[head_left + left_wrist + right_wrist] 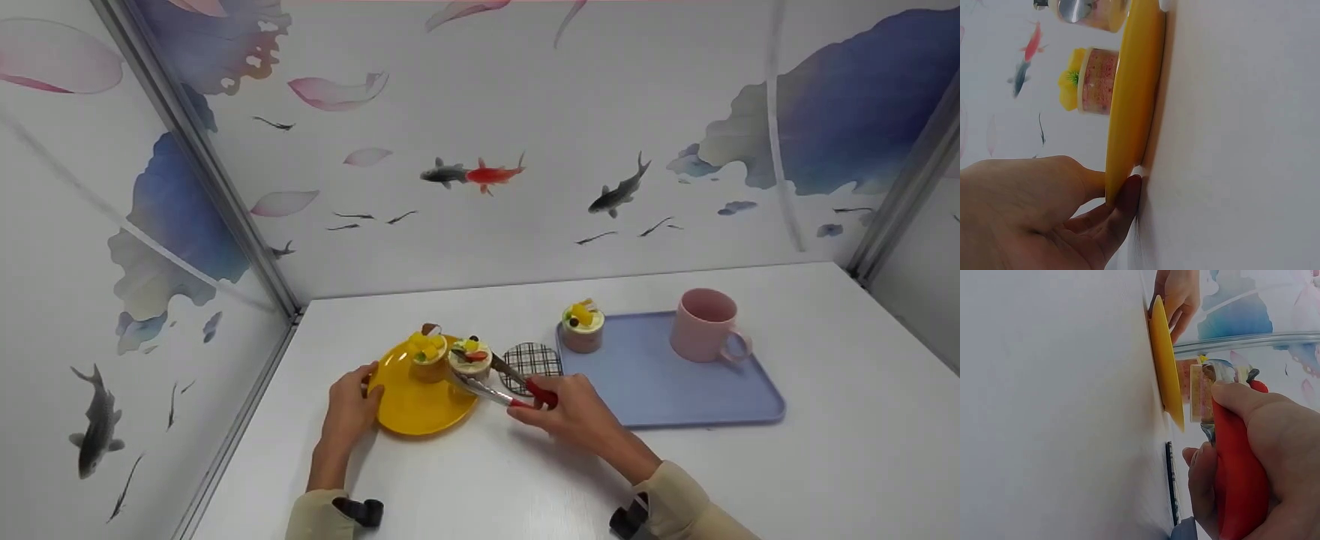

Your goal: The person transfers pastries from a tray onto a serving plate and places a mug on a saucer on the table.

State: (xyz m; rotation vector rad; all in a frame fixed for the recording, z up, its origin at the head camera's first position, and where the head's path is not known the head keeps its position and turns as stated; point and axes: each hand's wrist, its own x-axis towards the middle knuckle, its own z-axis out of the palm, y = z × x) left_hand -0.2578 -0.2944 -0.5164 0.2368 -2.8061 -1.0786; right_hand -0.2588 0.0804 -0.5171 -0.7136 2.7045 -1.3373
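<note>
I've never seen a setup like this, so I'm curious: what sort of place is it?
Probably a small walled booth, perhaps for staged tabletop work: fish-printed wall panels meet at a metal corner post, and a white table stands within them.

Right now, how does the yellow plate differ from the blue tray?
The yellow plate is round, while the blue tray is rectangular with rounded corners. The plate is also smaller than the tray. The left hand grips the plate's rim, whereas no hand holds the tray. The tray carries a pink mug; the plate carries none. Both bear at least one small fruit-topped cake.
</note>
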